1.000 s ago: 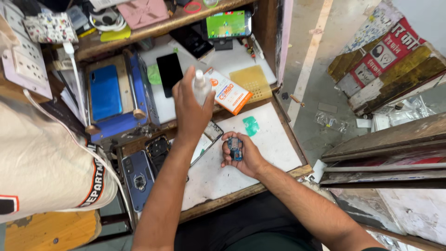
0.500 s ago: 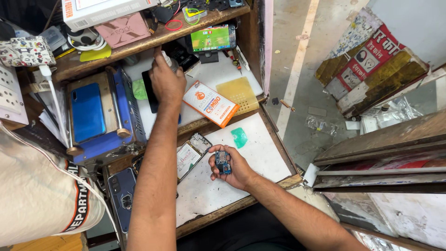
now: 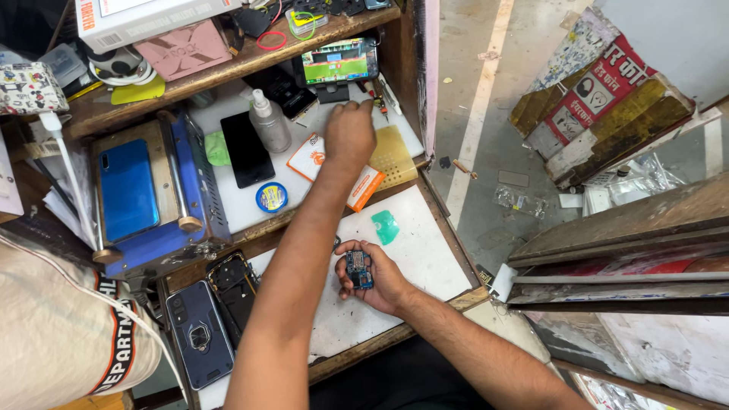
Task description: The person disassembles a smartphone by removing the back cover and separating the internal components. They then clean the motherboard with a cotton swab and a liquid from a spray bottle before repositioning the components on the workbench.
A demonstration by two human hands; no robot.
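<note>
Since the earlier frame, my left hand (image 3: pixel 350 130) left the spray bottle (image 3: pixel 270 121), fingers loosely curled, empty; my right hand (image 3: pixel 377 278) gripped the circuit board (image 3: pixel 358 269).

Orange box (image 3: pixel 363 186) half-hidden (by forearm)
</note>
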